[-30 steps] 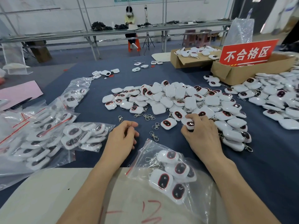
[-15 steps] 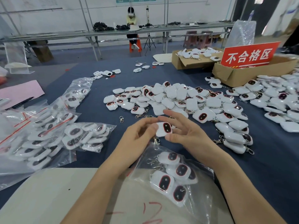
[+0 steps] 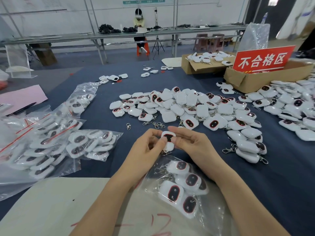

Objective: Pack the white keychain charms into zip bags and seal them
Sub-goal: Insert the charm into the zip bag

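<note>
Head view: your left hand (image 3: 146, 149) and right hand (image 3: 193, 146) pinch one white keychain charm (image 3: 168, 138) (dark face up) between their fingers (image 3: 181, 132). It hangs over the blue surface (image 3: 102, 120), between the loose pile (image 3: 185, 103) and a part-filled zip bag (image 3: 183, 186).

Premises: factory packing workshop. Landmark: red sign (image 3: 263, 59) (Chinese lettering) standing in a cardboard box (image 3: 252, 81). Left of the sign, loose heap of identical white keychain charms (image 3: 187, 101); far left of it, filled zip bags (image 3: 92, 142); behind it, long metal workbench (image 3: 170, 32) with seated worker (image 3: 139, 20).
</note>
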Action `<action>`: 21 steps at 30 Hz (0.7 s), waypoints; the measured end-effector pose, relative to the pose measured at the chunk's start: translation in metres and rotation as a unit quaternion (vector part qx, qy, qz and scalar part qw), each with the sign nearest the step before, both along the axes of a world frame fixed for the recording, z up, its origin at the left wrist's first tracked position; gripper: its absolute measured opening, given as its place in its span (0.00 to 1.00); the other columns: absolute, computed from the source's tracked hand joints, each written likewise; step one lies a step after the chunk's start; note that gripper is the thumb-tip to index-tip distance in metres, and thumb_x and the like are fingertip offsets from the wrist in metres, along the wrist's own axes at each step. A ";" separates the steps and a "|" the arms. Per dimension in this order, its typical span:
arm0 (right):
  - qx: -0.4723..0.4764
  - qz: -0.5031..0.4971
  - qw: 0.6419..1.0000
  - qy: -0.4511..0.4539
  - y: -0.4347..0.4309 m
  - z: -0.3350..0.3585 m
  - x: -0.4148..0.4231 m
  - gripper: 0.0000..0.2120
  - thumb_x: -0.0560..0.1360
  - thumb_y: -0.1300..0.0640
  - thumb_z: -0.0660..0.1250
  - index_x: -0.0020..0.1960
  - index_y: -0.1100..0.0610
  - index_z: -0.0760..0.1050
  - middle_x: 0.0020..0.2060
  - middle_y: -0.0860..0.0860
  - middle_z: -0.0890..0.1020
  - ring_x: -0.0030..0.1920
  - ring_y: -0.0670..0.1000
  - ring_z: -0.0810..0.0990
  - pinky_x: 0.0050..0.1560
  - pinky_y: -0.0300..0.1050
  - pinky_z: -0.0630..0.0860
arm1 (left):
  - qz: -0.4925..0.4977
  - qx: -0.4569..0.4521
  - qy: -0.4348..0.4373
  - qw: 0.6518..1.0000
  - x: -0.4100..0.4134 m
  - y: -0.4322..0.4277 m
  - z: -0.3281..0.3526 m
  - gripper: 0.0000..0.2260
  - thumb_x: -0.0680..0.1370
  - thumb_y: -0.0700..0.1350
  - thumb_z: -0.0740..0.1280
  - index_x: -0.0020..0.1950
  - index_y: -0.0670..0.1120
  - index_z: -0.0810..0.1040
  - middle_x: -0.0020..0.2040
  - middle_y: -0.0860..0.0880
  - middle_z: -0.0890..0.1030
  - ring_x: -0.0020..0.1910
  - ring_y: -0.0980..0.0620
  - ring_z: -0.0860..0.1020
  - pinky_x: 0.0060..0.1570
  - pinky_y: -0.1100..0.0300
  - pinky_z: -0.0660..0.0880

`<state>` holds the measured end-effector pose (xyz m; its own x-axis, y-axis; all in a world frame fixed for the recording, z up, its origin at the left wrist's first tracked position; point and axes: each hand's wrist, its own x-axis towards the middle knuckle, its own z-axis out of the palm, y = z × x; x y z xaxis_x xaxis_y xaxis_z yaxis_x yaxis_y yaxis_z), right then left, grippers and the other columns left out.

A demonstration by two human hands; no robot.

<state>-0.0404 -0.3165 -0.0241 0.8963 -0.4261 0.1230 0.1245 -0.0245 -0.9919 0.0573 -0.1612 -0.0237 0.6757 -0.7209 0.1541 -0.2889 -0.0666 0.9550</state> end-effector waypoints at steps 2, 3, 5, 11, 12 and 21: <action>-0.007 -0.004 1.000 0.009 0.002 0.000 0.000 0.12 0.78 0.60 0.71 0.57 0.46 0.83 0.51 0.48 0.87 0.55 0.47 0.85 0.54 0.40 0.81 | 0.003 -0.010 0.023 1.000 -0.001 0.000 -0.001 0.03 0.81 0.55 0.67 0.53 0.59 0.79 0.47 0.46 0.85 0.49 0.43 0.83 0.54 0.41 0.79; -0.014 0.000 1.000 0.010 0.002 0.001 0.001 0.11 0.78 0.60 0.70 0.55 0.46 0.84 0.50 0.48 0.87 0.54 0.48 0.85 0.52 0.39 0.81 | 0.006 -0.015 0.032 0.999 -0.001 -0.001 -0.001 0.03 0.81 0.55 0.67 0.53 0.58 0.79 0.47 0.46 0.85 0.49 0.43 0.83 0.54 0.44 0.79; -0.019 0.002 1.000 0.015 0.005 0.001 0.000 0.11 0.79 0.59 0.69 0.51 0.44 0.85 0.49 0.47 0.87 0.53 0.48 0.85 0.50 0.37 0.81 | 0.009 -0.011 0.042 0.999 -0.002 0.000 -0.002 0.02 0.81 0.54 0.67 0.52 0.58 0.78 0.48 0.47 0.85 0.49 0.46 0.84 0.52 0.50 0.80; -0.052 0.006 0.998 0.020 0.003 0.000 0.001 0.11 0.80 0.58 0.67 0.59 0.47 0.84 0.51 0.46 0.87 0.54 0.47 0.85 0.55 0.42 0.81 | 0.000 -0.001 -0.003 1.000 0.004 -0.001 -0.003 0.04 0.82 0.52 0.66 0.53 0.59 0.79 0.45 0.50 0.85 0.43 0.55 0.81 0.49 0.50 0.79; -0.058 0.004 0.998 0.023 0.003 -0.001 0.001 0.11 0.80 0.58 0.68 0.59 0.48 0.84 0.50 0.46 0.87 0.53 0.47 0.85 0.56 0.44 0.81 | -0.002 0.003 -0.006 1.000 0.004 -0.001 -0.004 0.04 0.82 0.52 0.65 0.53 0.59 0.79 0.44 0.50 0.84 0.42 0.55 0.80 0.50 0.49 0.79; -0.060 -0.002 0.998 0.019 0.002 -0.003 0.002 0.12 0.79 0.56 0.69 0.53 0.39 0.84 0.47 0.47 0.87 0.49 0.49 0.85 0.55 0.40 0.81 | -0.014 0.001 -0.003 1.000 0.009 -0.002 -0.006 0.03 0.81 0.51 0.66 0.52 0.57 0.79 0.35 0.54 0.79 0.35 0.58 0.74 0.36 0.65 0.72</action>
<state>-0.0382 -0.3150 -0.0273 0.8997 -0.4138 0.1389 0.0859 -0.1442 -0.9858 0.0659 -0.1633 -0.0299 0.6550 -0.7392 0.1569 -0.2962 -0.0601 0.9532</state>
